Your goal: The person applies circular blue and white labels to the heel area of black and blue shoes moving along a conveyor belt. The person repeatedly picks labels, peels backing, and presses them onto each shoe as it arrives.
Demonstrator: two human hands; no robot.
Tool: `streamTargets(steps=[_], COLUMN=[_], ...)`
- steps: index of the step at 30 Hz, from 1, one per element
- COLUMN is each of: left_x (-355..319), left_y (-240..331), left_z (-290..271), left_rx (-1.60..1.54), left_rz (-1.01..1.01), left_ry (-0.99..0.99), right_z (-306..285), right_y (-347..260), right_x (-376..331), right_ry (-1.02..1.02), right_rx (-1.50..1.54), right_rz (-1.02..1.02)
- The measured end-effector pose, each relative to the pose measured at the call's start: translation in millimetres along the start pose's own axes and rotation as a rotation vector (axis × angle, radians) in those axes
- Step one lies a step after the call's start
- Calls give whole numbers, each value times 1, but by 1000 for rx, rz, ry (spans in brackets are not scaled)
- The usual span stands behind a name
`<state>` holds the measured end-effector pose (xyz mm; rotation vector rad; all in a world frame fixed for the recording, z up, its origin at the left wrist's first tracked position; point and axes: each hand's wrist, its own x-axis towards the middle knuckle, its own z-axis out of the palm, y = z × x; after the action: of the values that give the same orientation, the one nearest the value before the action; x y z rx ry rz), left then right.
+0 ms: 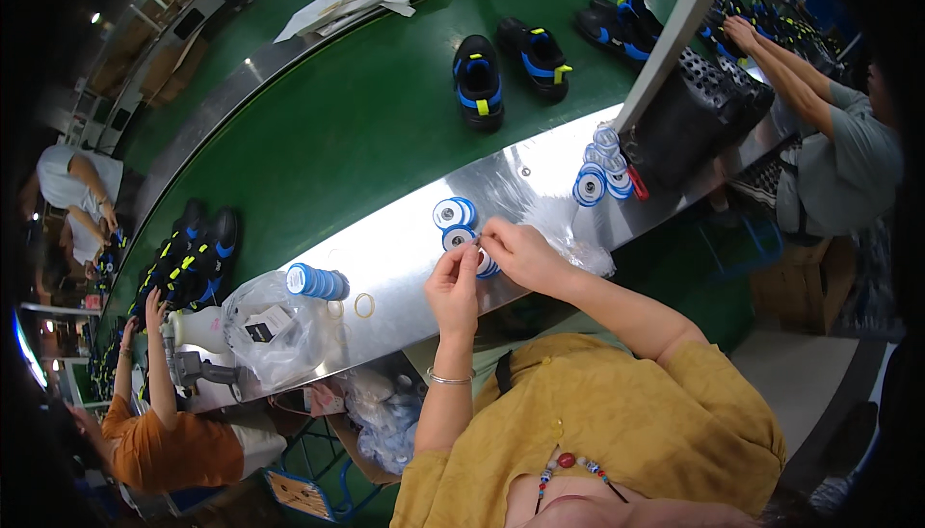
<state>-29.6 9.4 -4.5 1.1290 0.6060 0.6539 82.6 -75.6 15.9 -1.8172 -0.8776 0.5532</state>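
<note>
My left hand (453, 289) and my right hand (526, 258) meet over the metal ledge (405, 250), their fingertips pinched close together. Whatever small thing sits between the fingers is too tiny to make out. Round blue-and-white discs (449, 212) lie just beyond and beneath the fingertips, some partly covered by my hands. Clear, thin plastic strands (568, 224) spread to the right of my right hand. Farther right is a loose pile of similar discs (603, 170), beside a red-handled tool (637, 183). On the left, a row of the same discs (316, 281) lies stacked on its side.
A green conveyor belt (328, 152) runs beyond the ledge, carrying black-and-blue shoes (478, 83). Rubber bands (364, 305) and a clear plastic bag (275, 335) lie at left. A black perforated bin (689, 114) and slanted post (674, 32) stand at right. Co-workers work on both sides.
</note>
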Motion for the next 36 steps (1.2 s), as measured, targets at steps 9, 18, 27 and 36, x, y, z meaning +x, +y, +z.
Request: streamTargets(steps=[9, 18, 27, 36], left_x=[2, -7, -4, -2], left_y=[4, 5, 11, 7], left_z=[8, 1, 6, 28], left_rx=[408, 619, 765, 726], left_rz=[350, 590, 738, 702], left_ry=[-3, -72, -137, -126], right_z=[-12, -12, -30, -45], right_y=[-1, -2, -10, 1], right_x=[7, 1, 2, 0], right_ry=[-198, -140, -250, 123], right_rx=[494, 443, 420, 326], right_rz=[261, 269, 253, -51])
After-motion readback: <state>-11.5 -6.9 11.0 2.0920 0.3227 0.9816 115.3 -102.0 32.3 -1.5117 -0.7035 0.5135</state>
